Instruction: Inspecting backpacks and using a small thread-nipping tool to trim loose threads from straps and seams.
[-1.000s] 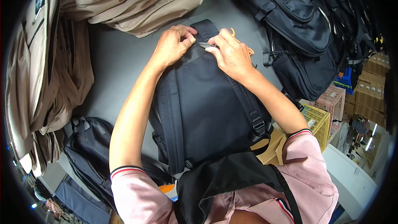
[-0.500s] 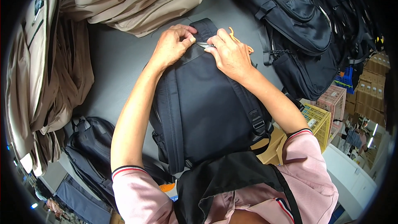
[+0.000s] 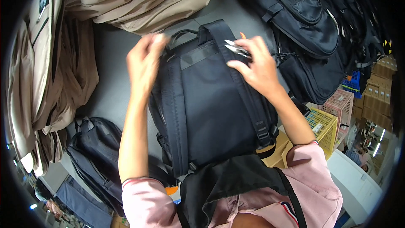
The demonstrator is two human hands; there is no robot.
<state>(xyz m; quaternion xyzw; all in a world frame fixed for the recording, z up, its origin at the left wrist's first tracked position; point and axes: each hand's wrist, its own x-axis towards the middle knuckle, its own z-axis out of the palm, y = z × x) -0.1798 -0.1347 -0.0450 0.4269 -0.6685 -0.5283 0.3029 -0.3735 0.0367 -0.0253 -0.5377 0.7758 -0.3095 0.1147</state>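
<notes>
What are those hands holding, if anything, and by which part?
The right hand holds small scissors by the handle end; their blades stick out. The left hand is blurred, so I can't tell if it holds anything.

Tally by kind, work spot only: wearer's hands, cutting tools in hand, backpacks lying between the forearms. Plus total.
Hands: 2, left hand (motion-blurred) and right hand
Cutting tools: 1, small metal snips in the right hand
Backpacks between the forearms: 1, the black backpack
Total: 4
</notes>
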